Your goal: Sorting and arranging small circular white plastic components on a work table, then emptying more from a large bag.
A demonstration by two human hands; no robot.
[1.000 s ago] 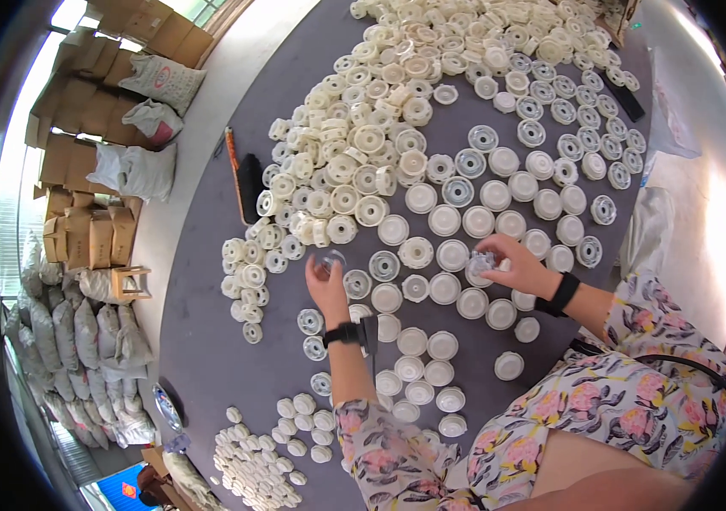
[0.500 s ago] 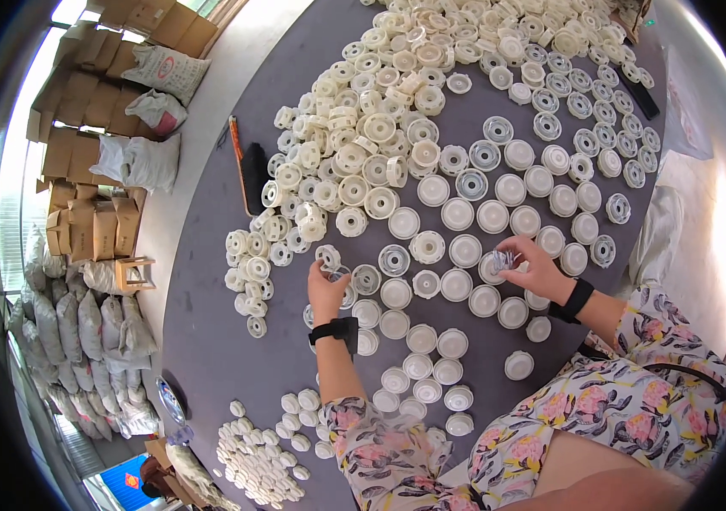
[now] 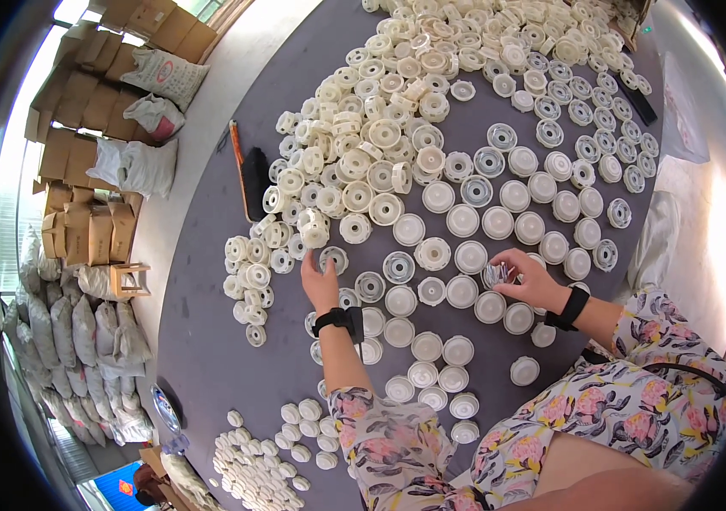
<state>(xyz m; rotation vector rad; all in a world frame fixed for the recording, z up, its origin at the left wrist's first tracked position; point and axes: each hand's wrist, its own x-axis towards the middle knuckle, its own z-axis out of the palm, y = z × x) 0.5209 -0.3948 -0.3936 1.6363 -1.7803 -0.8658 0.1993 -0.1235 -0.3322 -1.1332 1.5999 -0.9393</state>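
While the right hand [image 3: 526, 283] hovers over the white caps [image 3: 470, 256], its thumb and fingers are closed in a pinch on some clear pieces [image 3: 492, 274]; how many it has is too small to tell. These pieces stand out from the fingertips on the hand's left side, just beside a cap that lies flat on the table [image 3: 201, 341].

Where the left hand [image 3: 320, 285] reaches forward, its thumb and forefinger are spread apart, with nothing visible held between them. Just beyond the fingertips lies a ring [image 3: 333, 261] with a greyish centre; whether the fingers touch it I cannot tell. Both wrists wear black bands [image 3: 569, 308].

Ahead of the left hand, a heap of cream rings [image 3: 384, 132] runs up to the far end of the table. Between the two hands lie more rings with grey centres, among caps set out in loose rows that run down toward the floral sleeves [image 3: 388, 439]. Small caps [image 3: 252, 464] are piled near the lower left, and a black brush [image 3: 254, 183] lies beside the cream heap. Off the table, to the left, are boxes [image 3: 101, 232], sacks [image 3: 129, 336] and a wooden stool [image 3: 130, 279].
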